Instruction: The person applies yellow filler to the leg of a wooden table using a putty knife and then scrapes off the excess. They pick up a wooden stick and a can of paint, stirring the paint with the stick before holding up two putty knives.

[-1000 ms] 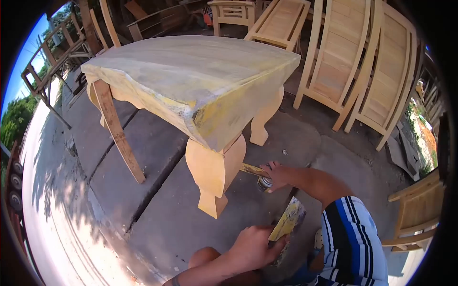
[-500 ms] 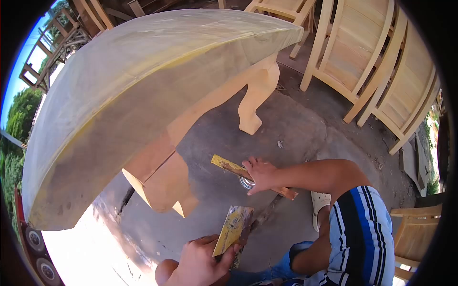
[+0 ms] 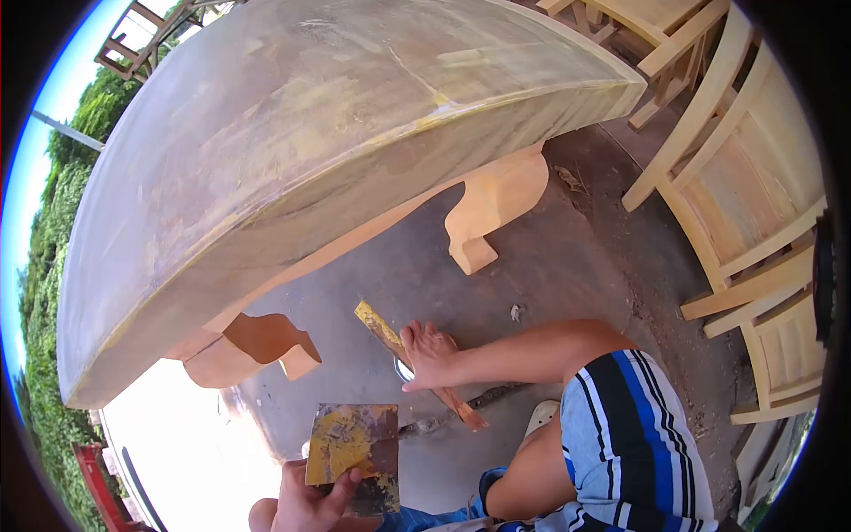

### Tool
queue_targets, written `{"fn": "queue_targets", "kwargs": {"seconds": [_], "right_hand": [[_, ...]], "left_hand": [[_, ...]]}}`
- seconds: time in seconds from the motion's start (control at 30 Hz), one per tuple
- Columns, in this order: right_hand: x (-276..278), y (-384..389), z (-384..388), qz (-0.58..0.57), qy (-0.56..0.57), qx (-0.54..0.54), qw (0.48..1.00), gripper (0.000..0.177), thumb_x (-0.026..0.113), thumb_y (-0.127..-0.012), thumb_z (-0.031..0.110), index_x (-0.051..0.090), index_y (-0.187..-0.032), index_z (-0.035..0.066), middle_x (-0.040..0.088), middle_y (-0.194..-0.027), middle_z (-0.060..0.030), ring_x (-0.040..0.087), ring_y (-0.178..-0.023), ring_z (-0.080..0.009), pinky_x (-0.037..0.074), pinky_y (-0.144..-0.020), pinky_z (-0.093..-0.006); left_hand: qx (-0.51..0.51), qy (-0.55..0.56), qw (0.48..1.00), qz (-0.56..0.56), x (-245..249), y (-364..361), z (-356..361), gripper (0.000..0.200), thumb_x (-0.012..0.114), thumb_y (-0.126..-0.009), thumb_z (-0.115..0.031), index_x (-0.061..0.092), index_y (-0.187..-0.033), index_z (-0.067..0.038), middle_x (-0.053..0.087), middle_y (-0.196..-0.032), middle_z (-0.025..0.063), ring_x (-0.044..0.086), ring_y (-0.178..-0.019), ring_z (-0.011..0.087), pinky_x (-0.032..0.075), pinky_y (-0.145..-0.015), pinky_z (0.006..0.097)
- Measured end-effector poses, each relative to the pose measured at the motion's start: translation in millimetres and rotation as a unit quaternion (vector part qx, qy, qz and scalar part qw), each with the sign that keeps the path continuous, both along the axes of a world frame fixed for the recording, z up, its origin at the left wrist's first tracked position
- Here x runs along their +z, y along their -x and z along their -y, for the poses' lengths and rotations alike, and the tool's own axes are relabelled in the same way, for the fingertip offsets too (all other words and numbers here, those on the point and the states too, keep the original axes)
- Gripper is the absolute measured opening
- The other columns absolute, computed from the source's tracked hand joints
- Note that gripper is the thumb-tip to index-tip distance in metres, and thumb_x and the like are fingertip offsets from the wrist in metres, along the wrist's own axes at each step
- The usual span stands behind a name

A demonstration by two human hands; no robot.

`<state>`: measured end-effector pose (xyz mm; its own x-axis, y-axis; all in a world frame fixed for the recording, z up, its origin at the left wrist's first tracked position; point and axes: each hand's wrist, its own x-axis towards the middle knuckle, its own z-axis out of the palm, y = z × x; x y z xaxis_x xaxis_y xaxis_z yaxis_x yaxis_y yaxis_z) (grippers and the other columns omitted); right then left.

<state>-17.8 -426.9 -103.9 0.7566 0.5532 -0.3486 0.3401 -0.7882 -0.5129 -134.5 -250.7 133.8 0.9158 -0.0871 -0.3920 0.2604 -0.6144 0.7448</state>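
Observation:
My left hand (image 3: 312, 498) grips a square, flat plate (image 3: 355, 443) smeared with yellow and brown filler, its thumb on the near face. Farther right, my right hand (image 3: 429, 356) is on a narrow, yellow-stained wooden stick (image 3: 383, 330) that lies across a round metal can (image 3: 403, 370) on the floor. The hand covers part of both can and stick. Above my hands stands a large wooden table (image 3: 266, 133) with a curved edge and yellowish patches along it.
Curved table legs (image 3: 496, 208) reach the concrete floor (image 3: 567, 275) ahead. Unpainted wooden chairs (image 3: 753, 177) stand along the right. My bent knee in striped shorts (image 3: 638, 434) is at the lower right, beside a light shoe (image 3: 542, 415).
The view has shifted, and the table fills more of it. My left hand has turned the plate so its broad face shows. My right hand remains at the stick and can.

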Motion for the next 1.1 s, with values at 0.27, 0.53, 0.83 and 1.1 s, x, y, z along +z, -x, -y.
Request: {"fn": "queue_targets", "kwargs": {"seconds": [0.27,0.53,0.83,1.1], "right_hand": [[8.1,-13.1,5.4,0.022,-0.003,0.067,0.998,0.093,0.081,-0.058,0.051,0.036,-0.114,-0.009,0.043,-0.113,-0.0219,0.051,-0.104,-0.0352,0.054,-0.080,-0.0390],[3.4,-7.2,-9.1,-0.010,0.020,-0.001,1.000,0.092,0.082,-0.060,0.048,0.031,-0.115,-0.005,0.036,-0.117,-0.0208,0.045,-0.111,-0.0363,0.053,-0.084,-0.0426],[-5.1,13.5,-23.4,0.024,-0.004,-0.103,0.994,0.086,0.083,-0.062,0.037,0.027,-0.117,0.002,0.030,-0.124,-0.0194,0.035,-0.120,-0.0346,0.048,-0.087,-0.0491],[-7.6,7.4,-30.4,-0.023,0.015,-0.133,0.991,0.086,0.083,-0.058,0.030,0.027,-0.117,0.001,0.034,-0.122,-0.0178,0.035,-0.121,-0.0345,0.044,-0.091,-0.0490]], "left_hand": [[-0.001,-0.070,0.991,-0.110,40.9,-8.1,44.6,0.017,0.066,-0.085,-0.010,0.068,-0.095,0.003,0.069,-0.074,0.0118,0.064,-0.059,0.0173,0.051,-0.056,0.0293],[-0.003,0.085,0.995,-0.059,-70.6,7.3,-4.7,0.019,0.065,-0.087,-0.014,0.066,-0.097,0.002,0.069,-0.073,0.0092,0.061,-0.060,0.0120,0.049,-0.058,0.0279],[-0.128,0.046,0.988,-0.069,-51.5,-3.3,-32.0,0.020,0.064,-0.085,-0.014,0.067,-0.098,0.002,0.067,-0.075,0.0161,0.066,-0.060,0.0235,0.051,-0.059,0.0325],[-0.125,0.082,0.987,-0.056,-44.3,22.1,-49.5,0.019,0.062,-0.086,-0.013,0.066,-0.099,0.001,0.068,-0.079,0.0142,0.065,-0.067,0.0228,0.051,-0.063,0.0315]]}}
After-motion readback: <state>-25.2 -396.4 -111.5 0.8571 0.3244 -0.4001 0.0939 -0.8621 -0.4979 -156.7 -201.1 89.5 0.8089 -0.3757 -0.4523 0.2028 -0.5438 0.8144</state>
